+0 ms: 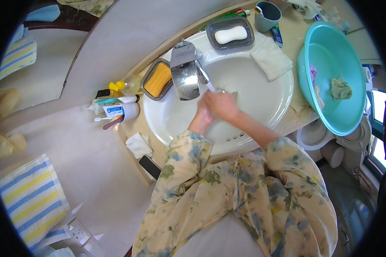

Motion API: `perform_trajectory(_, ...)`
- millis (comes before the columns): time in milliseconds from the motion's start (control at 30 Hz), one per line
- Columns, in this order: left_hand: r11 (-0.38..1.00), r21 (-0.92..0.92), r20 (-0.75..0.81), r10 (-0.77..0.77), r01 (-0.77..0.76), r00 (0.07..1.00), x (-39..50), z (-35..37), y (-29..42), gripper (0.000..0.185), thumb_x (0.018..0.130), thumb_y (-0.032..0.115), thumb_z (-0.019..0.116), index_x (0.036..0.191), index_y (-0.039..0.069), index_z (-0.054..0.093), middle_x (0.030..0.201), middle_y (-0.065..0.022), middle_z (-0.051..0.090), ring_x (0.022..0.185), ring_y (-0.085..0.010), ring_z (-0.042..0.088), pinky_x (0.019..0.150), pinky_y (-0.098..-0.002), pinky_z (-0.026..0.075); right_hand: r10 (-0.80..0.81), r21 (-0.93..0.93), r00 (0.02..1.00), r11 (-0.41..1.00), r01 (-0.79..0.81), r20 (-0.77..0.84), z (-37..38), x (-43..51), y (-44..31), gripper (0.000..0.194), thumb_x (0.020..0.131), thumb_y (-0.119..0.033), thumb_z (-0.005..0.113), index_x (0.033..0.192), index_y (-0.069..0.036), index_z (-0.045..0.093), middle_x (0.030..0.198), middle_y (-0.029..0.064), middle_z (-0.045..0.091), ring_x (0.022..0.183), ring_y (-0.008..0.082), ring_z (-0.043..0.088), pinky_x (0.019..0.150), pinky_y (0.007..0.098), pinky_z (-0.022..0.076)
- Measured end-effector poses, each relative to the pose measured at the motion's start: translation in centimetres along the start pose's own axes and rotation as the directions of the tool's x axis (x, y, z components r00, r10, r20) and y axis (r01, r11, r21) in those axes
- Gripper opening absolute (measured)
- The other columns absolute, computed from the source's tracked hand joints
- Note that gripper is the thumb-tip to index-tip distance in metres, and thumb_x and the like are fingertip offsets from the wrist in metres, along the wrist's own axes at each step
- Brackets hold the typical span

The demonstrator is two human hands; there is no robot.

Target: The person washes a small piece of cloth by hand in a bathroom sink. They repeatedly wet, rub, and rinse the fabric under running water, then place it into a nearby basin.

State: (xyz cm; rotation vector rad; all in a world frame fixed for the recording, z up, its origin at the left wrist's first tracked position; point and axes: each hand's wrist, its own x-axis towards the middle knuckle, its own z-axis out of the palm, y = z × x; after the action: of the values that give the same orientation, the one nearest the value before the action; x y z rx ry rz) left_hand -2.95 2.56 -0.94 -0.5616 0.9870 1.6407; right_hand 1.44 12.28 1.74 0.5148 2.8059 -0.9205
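Over the white oval sink basin (260,96), both hands are pressed together below the chrome faucet (185,72). My right hand (223,104) lies across my left hand (202,114), and its fingers cover part of the left one. What looks like water runs from the spout (203,74) to just above the fingers. Whether anything small is between the palms is hidden. A bar of white soap (230,35) rests in a grey soap dish (230,46) on the rim behind. Left of the faucet, an orange soap bar (158,79) sits in another grey dish (147,80).
A folded white cloth (271,59) drapes over the basin's right rim. Further right stands a turquoise plastic tub (331,64) holding cloths. A grey cup (268,17) with a toothbrush is at the back. Leftward are a white cup (132,110), bottles, a crumpled cloth (138,145) and a phone (150,167).
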Motion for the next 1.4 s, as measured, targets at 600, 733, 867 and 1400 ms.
perform_trajectory(600, 0.725, 0.643, 0.043, 0.286, -0.245, 0.957, -1.2, -1.1, 4.1, 0.035, 0.085, 0.031, 0.059, 0.106, 0.004, 0.057, 0.083, 0.0027, 0.058, 0.073, -0.0068, 0.053, 0.060, -0.0201, 0.038, -0.251, 0.442, 0.962, 0.879, 0.180, 0.107, -3.7, 1.9, 9.3, 0.038, 0.083, -0.037, 0.059, 0.098, -0.002, 0.062, 0.098, 0.0198, 0.058, 0.092, 0.0315, 0.056, 0.082, 0.0374, 0.0431)
perform_trajectory(733, 0.938, 0.276, 0.051, 0.205, -0.211, 0.977, 1.2, -1.5, 1.4, 0.033, 0.089, 0.035, 0.051, 0.106, 0.008, 0.056, 0.092, 0.0025, 0.056, 0.081, -0.0096, 0.054, 0.065, -0.0244, 0.044, -0.075, 0.651, 0.995, 0.759, 0.012, 0.069, -1.4, 1.6, 8.2, 0.041, 0.082, -0.040, 0.059, 0.098, -0.002, 0.063, 0.095, 0.0219, 0.057, 0.093, 0.0322, 0.056, 0.081, 0.0357, 0.0436)
perform_trajectory(867, 0.989, 0.098, -0.063, 0.116, -0.110, 0.991, 3.0, -1.3, -0.7, 0.032, 0.092, 0.039, 0.046, 0.102, 0.010, 0.055, 0.090, -0.0013, 0.058, 0.073, -0.0133, 0.057, 0.062, -0.0309, 0.049, -0.023, 0.478, 0.997, 0.876, 0.058, -0.078, -0.5, -0.8, 1.8, 0.032, 0.085, -0.035, 0.056, 0.095, -0.006, 0.063, 0.082, 0.0172, 0.061, 0.076, 0.0300, 0.061, 0.068, 0.0378, 0.0478)
perform_trajectory(1400, 0.056, 0.980, 0.186, 0.104, -0.193, 0.977, -2.7, 1.0, 5.5, 0.050, 0.088, 0.043, 0.052, 0.104, -0.003, 0.058, 0.090, -0.0042, 0.061, 0.077, -0.0125, 0.053, 0.064, -0.0262, 0.041, -0.147, 0.628, 0.988, 0.766, 0.137, -0.037, -2.4, 3.5, 7.3, 0.034, 0.079, -0.036, 0.066, 0.085, -0.003, 0.061, 0.094, 0.0184, 0.060, 0.089, 0.0320, 0.057, 0.075, 0.0391, 0.0442)
